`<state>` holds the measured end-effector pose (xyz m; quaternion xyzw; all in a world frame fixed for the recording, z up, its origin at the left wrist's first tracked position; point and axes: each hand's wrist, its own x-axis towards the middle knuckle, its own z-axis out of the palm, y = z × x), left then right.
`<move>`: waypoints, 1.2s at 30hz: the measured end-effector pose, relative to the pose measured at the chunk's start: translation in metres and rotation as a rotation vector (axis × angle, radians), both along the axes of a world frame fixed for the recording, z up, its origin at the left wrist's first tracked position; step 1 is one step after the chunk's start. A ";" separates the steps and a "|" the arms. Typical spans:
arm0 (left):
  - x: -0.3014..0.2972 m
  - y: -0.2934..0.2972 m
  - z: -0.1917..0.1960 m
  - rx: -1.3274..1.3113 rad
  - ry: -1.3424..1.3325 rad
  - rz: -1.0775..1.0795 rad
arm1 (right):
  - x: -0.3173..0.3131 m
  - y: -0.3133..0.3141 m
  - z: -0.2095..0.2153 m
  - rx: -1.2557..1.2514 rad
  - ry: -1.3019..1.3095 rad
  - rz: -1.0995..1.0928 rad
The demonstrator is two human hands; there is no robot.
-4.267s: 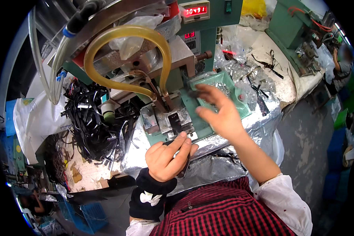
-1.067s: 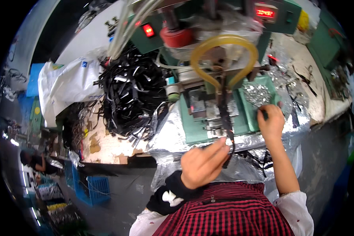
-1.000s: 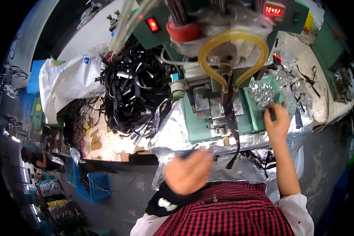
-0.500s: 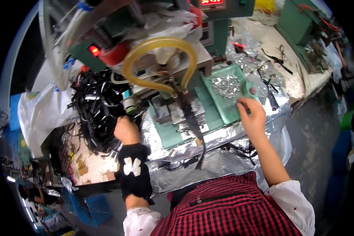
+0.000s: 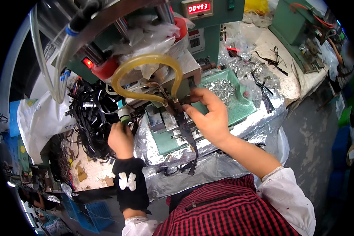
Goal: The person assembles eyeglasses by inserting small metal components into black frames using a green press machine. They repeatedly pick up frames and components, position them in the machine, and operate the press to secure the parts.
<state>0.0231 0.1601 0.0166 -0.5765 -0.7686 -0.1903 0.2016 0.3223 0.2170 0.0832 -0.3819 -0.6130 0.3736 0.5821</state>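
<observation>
My right hand (image 5: 212,120) reaches in at the press, thumb and forefinger closing towards each other beside the work fixture (image 5: 170,120). What lies between those fingertips is too small to make out. A long dark strip with a curved end, like an eyeglass temple (image 5: 187,135), slopes from under the press head towards me. My left hand (image 5: 121,139) is curled just below a green-ended round button (image 5: 124,115); its fingertips are mostly hidden. Right of the fixture stands a green tray (image 5: 244,108) with many small shiny metal parts (image 5: 222,87).
A yellow hose (image 5: 145,59) loops in front of the press. Black strips (image 5: 92,118) heap up at the left beside a white bag (image 5: 41,122). Silver foil (image 5: 157,181) covers the bench front. Black eyeglass parts (image 5: 277,63) lie at the right, near another green machine (image 5: 293,33).
My right hand has gone left from the metal-parts tray to the press fixture. My left hand has stayed near the green-ended button. The whole view has shifted slightly.
</observation>
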 end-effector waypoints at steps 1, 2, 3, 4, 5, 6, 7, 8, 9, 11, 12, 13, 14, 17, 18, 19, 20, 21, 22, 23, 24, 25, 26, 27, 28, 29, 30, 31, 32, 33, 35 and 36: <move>0.009 -0.007 0.011 0.162 -0.018 -0.129 | -0.004 -0.002 -0.003 -0.053 0.074 0.012; 0.022 -0.013 0.021 0.249 -0.298 -0.186 | -0.006 -0.004 -0.005 -0.120 0.136 0.017; 0.036 -0.016 0.030 0.335 -0.576 -0.239 | -0.007 -0.005 -0.007 -0.123 0.151 0.033; 0.050 -0.025 0.041 0.363 -0.730 -0.242 | -0.008 -0.006 -0.006 -0.130 0.155 0.046; 0.062 -0.031 0.051 0.428 -0.594 -0.283 | -0.009 -0.006 -0.004 -0.188 0.150 0.028; 0.076 -0.039 0.059 0.493 -0.731 -0.380 | -0.009 -0.007 0.000 -0.190 0.076 0.039; 0.090 -0.049 0.066 0.573 -0.884 -0.408 | -0.009 -0.013 0.005 -0.296 0.218 0.178; 0.101 -0.057 0.072 0.612 -0.793 -0.556 | -0.011 -0.015 0.011 -0.253 0.236 0.176; 0.110 -0.065 0.078 0.664 -0.725 -0.656 | -0.013 -0.018 0.017 -0.215 0.238 0.176; 0.118 -0.074 0.092 0.572 -0.479 -0.882 | -0.009 -0.035 0.025 -0.251 0.302 0.220; 0.122 -0.077 0.096 0.439 -0.373 -0.887 | -0.006 -0.045 0.025 -0.233 0.335 0.255; 0.128 -0.081 0.099 0.369 -0.283 -0.902 | 0.003 -0.056 0.023 -0.161 0.171 0.308; 0.132 -0.078 0.099 0.355 -0.243 -0.919 | 0.005 -0.059 0.018 0.000 -0.072 0.201; 0.146 -0.063 0.090 0.320 -0.277 -0.950 | 0.019 -0.046 -0.011 0.433 -0.397 0.020; 0.150 -0.057 0.085 0.317 -0.263 -0.966 | 0.026 -0.038 -0.021 0.351 -0.336 -0.032; 0.153 -0.052 0.080 0.321 -0.261 -0.978 | 0.034 -0.024 -0.031 0.344 -0.261 -0.083; 0.155 -0.048 0.077 0.319 -0.150 -0.977 | 0.044 -0.016 -0.037 0.210 -0.284 -0.153; 0.156 -0.047 0.075 0.305 -0.150 -0.989 | 0.054 -0.003 -0.042 0.127 -0.299 -0.215; 0.155 -0.043 0.073 0.321 -0.152 -1.000 | 0.064 0.010 -0.044 0.114 -0.228 -0.238; 0.155 -0.040 0.072 0.326 -0.157 -1.002 | 0.073 0.020 -0.044 0.084 -0.140 -0.225; 0.154 -0.038 0.072 0.336 -0.151 -1.026 | 0.084 0.030 -0.044 0.018 -0.096 -0.246; 0.154 -0.036 0.073 0.333 -0.148 -1.035 | 0.092 0.037 -0.044 -0.041 -0.060 -0.259; 0.154 -0.034 0.073 0.365 -0.157 -1.042 | 0.097 0.043 -0.044 0.019 -0.058 -0.293; 0.154 -0.032 0.074 0.359 -0.145 -1.035 | 0.101 0.047 -0.045 0.080 -0.057 -0.325; 0.155 -0.030 0.074 0.384 -0.146 -1.033 | 0.105 0.046 -0.047 0.150 -0.049 -0.342; 0.155 -0.029 0.075 0.418 -0.138 -1.048 | 0.106 0.045 -0.051 -0.221 -0.233 -0.353; 0.155 -0.029 0.075 0.413 -0.128 -1.048 | 0.108 0.039 -0.055 -0.073 -0.322 -0.340; 0.156 -0.029 0.074 0.425 -0.123 -1.036 | 0.110 0.033 -0.059 -0.034 -0.402 -0.327; 0.156 -0.031 0.074 0.426 -0.124 -1.026 | 0.112 0.025 -0.063 0.004 -0.445 -0.305; 0.157 -0.031 0.072 0.415 -0.128 -1.024 | 0.115 0.017 -0.068 0.022 -0.585 -0.323; 0.157 -0.034 0.070 0.346 -0.166 -0.996 | 0.117 0.011 -0.073 0.094 -0.831 -0.359; 0.158 -0.037 0.069 0.343 -0.192 -0.988 | 0.117 0.009 -0.075 0.091 -0.849 -0.391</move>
